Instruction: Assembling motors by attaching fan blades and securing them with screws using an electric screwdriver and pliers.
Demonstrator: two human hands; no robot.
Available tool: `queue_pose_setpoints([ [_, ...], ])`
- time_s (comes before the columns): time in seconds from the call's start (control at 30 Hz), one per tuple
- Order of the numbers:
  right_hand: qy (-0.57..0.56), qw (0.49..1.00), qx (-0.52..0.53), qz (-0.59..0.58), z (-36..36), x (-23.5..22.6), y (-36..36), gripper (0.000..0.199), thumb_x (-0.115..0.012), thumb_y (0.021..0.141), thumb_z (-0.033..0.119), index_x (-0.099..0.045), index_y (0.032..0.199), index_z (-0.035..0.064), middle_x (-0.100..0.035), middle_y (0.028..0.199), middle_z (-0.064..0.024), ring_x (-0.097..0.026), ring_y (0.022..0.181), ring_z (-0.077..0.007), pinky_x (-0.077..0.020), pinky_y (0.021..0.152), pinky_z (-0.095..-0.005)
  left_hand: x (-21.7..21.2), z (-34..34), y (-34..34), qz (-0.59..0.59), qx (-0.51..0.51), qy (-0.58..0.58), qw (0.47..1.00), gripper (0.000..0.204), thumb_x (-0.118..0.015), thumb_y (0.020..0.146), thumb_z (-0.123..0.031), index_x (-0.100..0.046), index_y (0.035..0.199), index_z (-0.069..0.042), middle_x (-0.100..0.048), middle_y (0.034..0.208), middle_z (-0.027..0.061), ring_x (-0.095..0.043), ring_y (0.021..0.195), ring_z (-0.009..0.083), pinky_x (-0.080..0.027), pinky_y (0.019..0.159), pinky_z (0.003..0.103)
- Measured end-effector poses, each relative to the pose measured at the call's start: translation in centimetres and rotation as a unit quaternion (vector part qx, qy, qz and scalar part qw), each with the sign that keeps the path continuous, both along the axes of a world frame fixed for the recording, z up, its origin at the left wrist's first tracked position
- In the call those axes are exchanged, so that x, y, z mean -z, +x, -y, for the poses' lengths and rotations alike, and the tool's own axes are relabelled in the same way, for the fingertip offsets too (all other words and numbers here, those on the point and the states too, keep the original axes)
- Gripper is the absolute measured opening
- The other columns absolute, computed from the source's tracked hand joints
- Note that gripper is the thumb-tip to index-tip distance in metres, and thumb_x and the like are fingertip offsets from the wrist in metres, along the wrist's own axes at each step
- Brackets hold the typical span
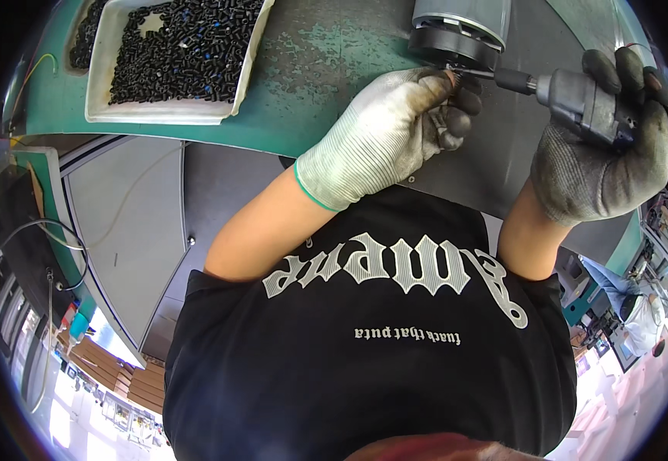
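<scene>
My right hand (603, 154), in a grey glove, is wrapped around a grey power screwdriver (580, 96) held sideways, its bit pointing left at the base of a grey and black round part (457, 34) at the top edge. My left hand (391, 131), in a white and grey glove, pinches something small at the bit's tip, right against the round part; what it holds is hidden by the fingers.
A white tray (99, 77) full of small black screws sits on the green workbench (303, 84) at the upper left. A grey cabinet (126, 230) stands below the bench edge. My black shirt fills the lower middle.
</scene>
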State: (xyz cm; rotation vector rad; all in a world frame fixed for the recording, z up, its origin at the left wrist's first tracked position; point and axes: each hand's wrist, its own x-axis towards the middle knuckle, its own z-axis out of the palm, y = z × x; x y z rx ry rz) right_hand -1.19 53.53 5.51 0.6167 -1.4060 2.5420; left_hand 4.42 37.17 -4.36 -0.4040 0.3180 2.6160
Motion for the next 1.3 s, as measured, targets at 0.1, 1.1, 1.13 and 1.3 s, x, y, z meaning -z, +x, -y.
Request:
queue_pose_setpoints([
  [0.1, 0.019, 1.000, 0.003, 0.017, -0.1, 0.1, -0.4, 0.027, -0.046, 0.094, 0.011, -0.055, 0.109, -0.0100, -0.054, 0.101, -0.0199, -0.058, 0.093, -0.0290, -0.0557, 0.076, -0.0426, -0.4, 0.0, 0.0, -0.065, 0.028, -0.142, 0.987, 0.027, -0.055, 0.098, -0.024, -0.057, 0.106, 0.002, -0.063, 0.092, 0.0080, -0.057, 0.072, 0.0093, -0.047, 0.065, 0.024],
  [1.1, 0.225, 0.948, 0.108, -0.197, 3.3, -1.4, -0.4, 0.026, -0.045, 0.096, 0.010, -0.055, 0.113, -0.0070, -0.060, 0.103, -0.0199, -0.062, 0.099, -0.0332, -0.0585, 0.080, -0.0441, -1.5, -2.0, -0.5, -0.054, 0.033, -0.319, 0.946, 0.028, -0.054, 0.098, -0.023, -0.055, 0.098, 0.004, -0.054, 0.072, 0.0012, -0.035, 0.047, 0.0048, -0.031, 0.046, 0.021],
  [1.13, 0.259, 0.927, 0.141, -0.232, 2.1, -1.7, -0.6, 0.025, -0.046, 0.096, 0.009, -0.055, 0.114, -0.0055, -0.060, 0.102, -0.0181, -0.062, 0.098, -0.0315, -0.0583, 0.080, -0.0430, -1.3, -2.1, -0.3, -0.041, 0.021, -0.266, 0.963, 0.028, -0.052, 0.099, -0.024, -0.055, 0.099, 0.004, -0.051, 0.071, 0.0003, -0.034, 0.047, 0.0048, -0.030, 0.046, 0.021],
  [1.3, 0.423, 0.763, 0.314, -0.374, -6.9, -2.5, -3.0, 0.025, -0.053, 0.094, 0.008, -0.057, 0.118, 0.0022, -0.061, 0.100, -0.0093, -0.062, 0.096, -0.0232, -0.0574, 0.080, -0.0378, -1.3, -1.9, 0.5, 0.029, -0.006, -0.040, 0.999, 0.030, -0.047, 0.101, -0.027, -0.056, 0.099, 0.002, -0.037, 0.062, -0.0039, -0.027, 0.044, 0.0051, -0.027, 0.044, 0.021],
])
